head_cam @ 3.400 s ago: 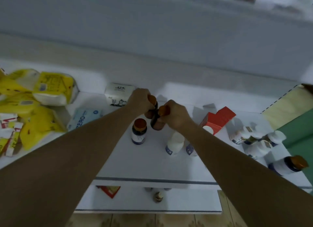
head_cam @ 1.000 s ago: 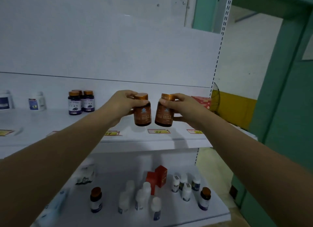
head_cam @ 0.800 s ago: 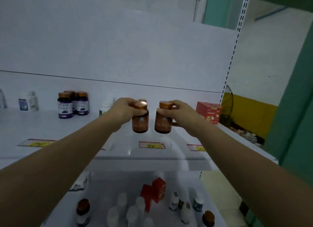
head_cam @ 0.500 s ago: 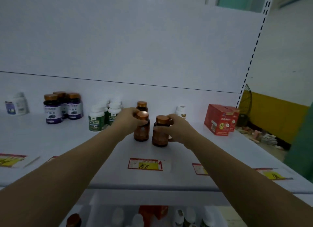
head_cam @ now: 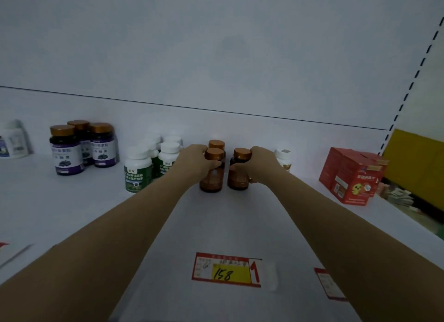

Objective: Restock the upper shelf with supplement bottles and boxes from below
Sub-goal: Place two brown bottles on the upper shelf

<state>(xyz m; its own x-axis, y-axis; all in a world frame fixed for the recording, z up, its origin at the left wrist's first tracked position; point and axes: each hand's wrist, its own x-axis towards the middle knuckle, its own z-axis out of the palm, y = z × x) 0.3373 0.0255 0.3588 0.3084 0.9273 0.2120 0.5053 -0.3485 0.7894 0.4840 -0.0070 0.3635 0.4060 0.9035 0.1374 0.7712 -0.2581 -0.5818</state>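
Two brown bottles with copper caps stand upright side by side on the white upper shelf (head_cam: 216, 225). My left hand (head_cam: 195, 160) grips the left brown bottle (head_cam: 212, 177) from its left side. My right hand (head_cam: 258, 164) grips the right brown bottle (head_cam: 237, 177) from its right side. A third brown bottle (head_cam: 216, 144) stands just behind the left one, mostly hidden.
Green-labelled white bottles (head_cam: 138, 172) stand left of my hands, purple-labelled dark bottles (head_cam: 66, 153) farther left. A white bottle (head_cam: 283, 157) sits behind my right hand. Red boxes (head_cam: 350, 177) stand at the right end. A price tag reading 158 (head_cam: 225, 270) lies near the shelf's front.
Both hands carried the two brown bottles up from the lower shelf and set them down on the upper shelf, then pushed them back toward the third brown bottle.
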